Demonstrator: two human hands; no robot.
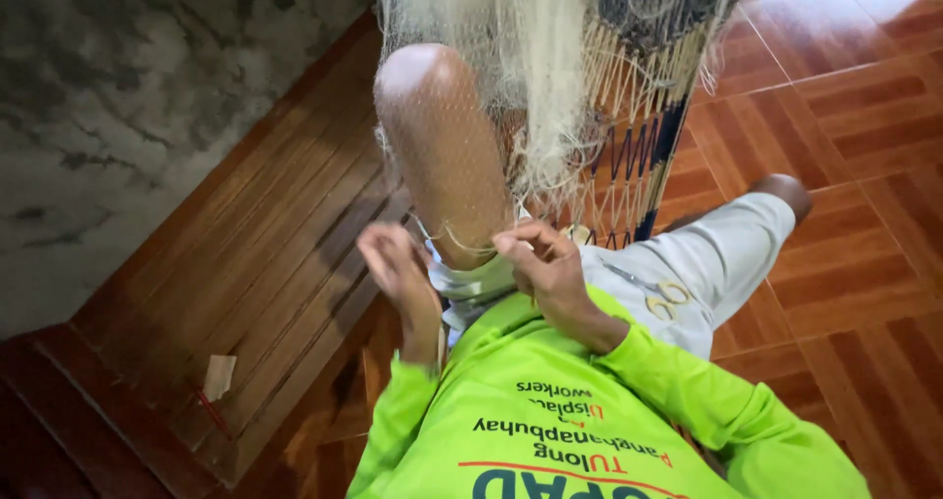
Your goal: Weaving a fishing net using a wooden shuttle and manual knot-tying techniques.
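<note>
Tiled floor (864, 126) lay under you. Your left hand (398, 263) and right hand (540, 258) pinched pale net (491, 86) strands over your knee (442, 145); most mesh looked unworked.

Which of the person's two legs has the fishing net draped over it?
The raised, bent leg between the hands: pale net covers its knee. The other leg lies flat on the floor, with scissors resting on it.

**Around you: wood, tile and a few loose bits**

Your seat is a dark slatted wooden bench (265, 263), and a small scrap of card (218, 375) lies on it near its edge. To your left rises a mottled grey wall (118, 96). To your right spreads a glossy red-brown tiled floor (855, 263). On your pale shorts (707, 263) rests what looks like a pair of scissors (666, 298), too blurred to be sure.
</note>
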